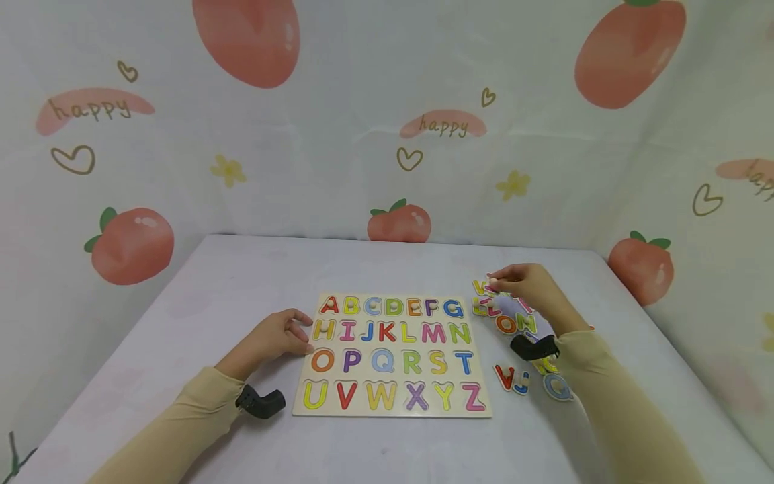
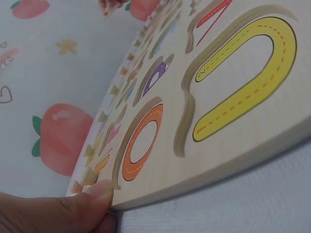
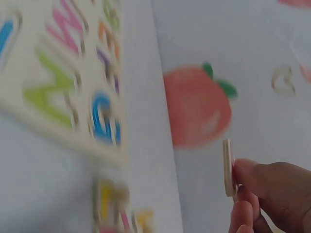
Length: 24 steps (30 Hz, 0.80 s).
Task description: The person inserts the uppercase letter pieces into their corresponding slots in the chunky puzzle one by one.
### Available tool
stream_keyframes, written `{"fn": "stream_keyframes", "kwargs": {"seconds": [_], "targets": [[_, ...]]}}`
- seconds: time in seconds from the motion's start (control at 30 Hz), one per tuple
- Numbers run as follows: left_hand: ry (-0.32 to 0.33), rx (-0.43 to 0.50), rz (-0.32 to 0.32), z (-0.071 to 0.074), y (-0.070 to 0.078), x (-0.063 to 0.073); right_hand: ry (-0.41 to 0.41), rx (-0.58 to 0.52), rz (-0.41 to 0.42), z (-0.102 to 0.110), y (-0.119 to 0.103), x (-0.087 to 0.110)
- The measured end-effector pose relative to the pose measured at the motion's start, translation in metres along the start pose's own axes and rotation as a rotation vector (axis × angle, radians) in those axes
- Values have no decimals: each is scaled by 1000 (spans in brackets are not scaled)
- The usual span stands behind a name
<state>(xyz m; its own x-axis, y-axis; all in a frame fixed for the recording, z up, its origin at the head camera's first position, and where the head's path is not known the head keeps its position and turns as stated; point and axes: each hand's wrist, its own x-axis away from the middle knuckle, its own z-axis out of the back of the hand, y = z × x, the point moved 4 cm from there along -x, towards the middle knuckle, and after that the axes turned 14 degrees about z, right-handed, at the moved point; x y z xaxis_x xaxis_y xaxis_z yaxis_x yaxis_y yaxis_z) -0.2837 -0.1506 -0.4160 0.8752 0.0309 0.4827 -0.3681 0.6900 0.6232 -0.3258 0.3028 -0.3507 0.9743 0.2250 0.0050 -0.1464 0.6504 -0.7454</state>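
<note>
A wooden alphabet puzzle board [image 1: 396, 411] lies flat on the table. Pieces A to G with small knobs sit in its top row, and a yellow H [image 1: 324, 330] is in the second row. My left hand [image 1: 279, 334] rests at the board's left edge, thumb and finger apart; its thumb [image 2: 97, 194] touches the edge near the orange O recess [image 2: 143, 143]. Right of the board, my right hand [image 1: 527, 286] pinches a thin letter piece [image 3: 228, 167] above the loose letters. That piece appears edge-on, pinkish on one face; which letter it is I cannot tell.
Loose letters lie right of the board, among them an orange O [image 1: 505, 325], a green N [image 1: 526, 323], a red V [image 1: 504, 378], a blue J [image 1: 521, 383] and a pale blue Q [image 1: 557, 387]. The right forearm hides some. A fruit-patterned cloth [image 1: 338, 134] hangs behind the table.
</note>
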Motion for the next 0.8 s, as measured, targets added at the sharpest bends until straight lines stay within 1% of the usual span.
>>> {"fn": "stream_keyframes", "kwargs": {"seconds": [0.27, 0.43, 0.63, 0.8], "targets": [[0, -5, 3, 0, 1, 1, -1, -92, 100, -65, -53, -13], [-3, 0, 1, 1, 1, 1, -28, -127, 158, -105, -82, -19], [-7, -3, 6, 1, 3, 3, -74, -161, 164, -147, -104, -25], [-5, -9, 0, 1, 3, 4, -134, -152, 185, -174, -118, -30]]}}
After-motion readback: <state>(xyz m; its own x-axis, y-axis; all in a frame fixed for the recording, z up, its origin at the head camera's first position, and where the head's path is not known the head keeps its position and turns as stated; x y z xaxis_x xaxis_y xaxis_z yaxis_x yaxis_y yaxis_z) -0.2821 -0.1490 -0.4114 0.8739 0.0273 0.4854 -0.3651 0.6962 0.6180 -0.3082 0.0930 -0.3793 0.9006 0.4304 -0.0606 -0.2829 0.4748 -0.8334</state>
